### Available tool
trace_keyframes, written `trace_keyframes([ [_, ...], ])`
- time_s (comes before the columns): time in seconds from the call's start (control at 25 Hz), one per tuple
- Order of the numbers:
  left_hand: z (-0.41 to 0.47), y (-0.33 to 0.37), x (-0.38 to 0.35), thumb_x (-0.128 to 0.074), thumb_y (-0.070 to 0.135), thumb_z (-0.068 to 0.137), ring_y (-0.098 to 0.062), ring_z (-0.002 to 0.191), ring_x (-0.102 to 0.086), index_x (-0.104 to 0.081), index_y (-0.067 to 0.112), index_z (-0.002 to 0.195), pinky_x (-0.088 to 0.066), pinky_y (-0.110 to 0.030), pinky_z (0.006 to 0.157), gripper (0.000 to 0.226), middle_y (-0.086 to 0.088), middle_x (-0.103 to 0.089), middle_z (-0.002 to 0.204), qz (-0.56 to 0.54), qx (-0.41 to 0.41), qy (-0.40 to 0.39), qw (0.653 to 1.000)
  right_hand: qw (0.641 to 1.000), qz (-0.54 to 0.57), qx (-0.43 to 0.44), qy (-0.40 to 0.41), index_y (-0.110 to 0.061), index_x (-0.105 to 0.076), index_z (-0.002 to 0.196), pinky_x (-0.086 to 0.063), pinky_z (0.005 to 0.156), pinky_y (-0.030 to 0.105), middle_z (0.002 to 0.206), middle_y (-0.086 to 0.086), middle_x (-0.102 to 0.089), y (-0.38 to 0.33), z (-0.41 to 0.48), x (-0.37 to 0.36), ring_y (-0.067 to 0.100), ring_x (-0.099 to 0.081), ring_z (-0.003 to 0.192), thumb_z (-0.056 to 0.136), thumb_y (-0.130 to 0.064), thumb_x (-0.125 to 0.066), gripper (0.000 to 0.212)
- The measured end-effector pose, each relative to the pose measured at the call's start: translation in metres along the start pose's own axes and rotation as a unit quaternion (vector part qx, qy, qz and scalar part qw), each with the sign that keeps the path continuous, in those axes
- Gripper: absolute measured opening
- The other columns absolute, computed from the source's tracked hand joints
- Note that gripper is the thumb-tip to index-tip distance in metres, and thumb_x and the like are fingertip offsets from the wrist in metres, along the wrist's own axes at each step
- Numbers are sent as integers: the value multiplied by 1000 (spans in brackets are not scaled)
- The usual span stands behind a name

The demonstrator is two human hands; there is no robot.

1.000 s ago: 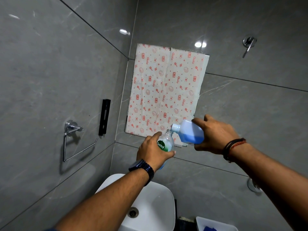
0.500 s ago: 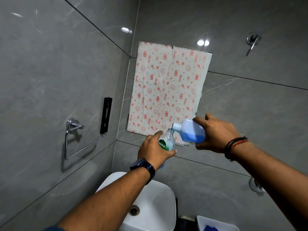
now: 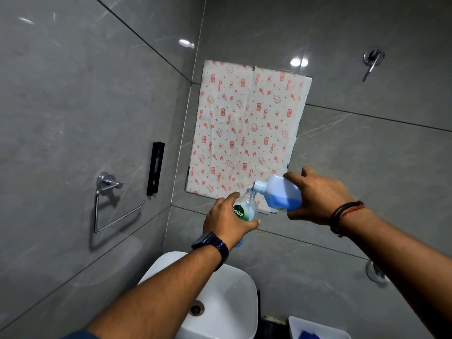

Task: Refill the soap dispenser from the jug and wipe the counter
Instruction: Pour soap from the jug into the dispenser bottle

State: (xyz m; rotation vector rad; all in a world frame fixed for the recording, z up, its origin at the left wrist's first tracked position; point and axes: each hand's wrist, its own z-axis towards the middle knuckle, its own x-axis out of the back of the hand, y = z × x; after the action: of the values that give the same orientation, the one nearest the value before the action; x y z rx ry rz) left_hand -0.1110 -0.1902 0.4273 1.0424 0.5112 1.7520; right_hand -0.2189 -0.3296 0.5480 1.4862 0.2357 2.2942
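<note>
Grey-tiled bathroom walls, glossy, seen from above the hands. Clear soap dispenser bottle [image 3: 245, 209] with a green Dettol label — cap off, held upright in the left hand [image 3: 226, 221], fingers wrapped round its body, above the white sink [image 3: 242, 297]. Jug [image 3: 278, 194] of blue liquid tipped on its side in the right hand [image 3: 318, 195], gripped round the base, its spout touching the bottle's open neck. Behind them — a red-patterned paper sheet [image 3: 244, 128] on the wall. Chrome towel ring [image 3: 112, 204] at left; white tub [image 3: 322, 329] at lower right.
</note>
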Motion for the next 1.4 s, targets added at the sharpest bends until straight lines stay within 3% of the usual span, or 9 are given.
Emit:
trace_keyframes([
  [1.4,1,-2,-14,-80,55,58,-17,106,-54,-46,30,131,-52,-31,82,84,3,-57,123,-7,-2,-6,1000,1000,-2,-4,-18,-29,-29,138,-52,69,29,125,5,-46,7,2,-8,15,-42,82,73,-47,-73,81],
])
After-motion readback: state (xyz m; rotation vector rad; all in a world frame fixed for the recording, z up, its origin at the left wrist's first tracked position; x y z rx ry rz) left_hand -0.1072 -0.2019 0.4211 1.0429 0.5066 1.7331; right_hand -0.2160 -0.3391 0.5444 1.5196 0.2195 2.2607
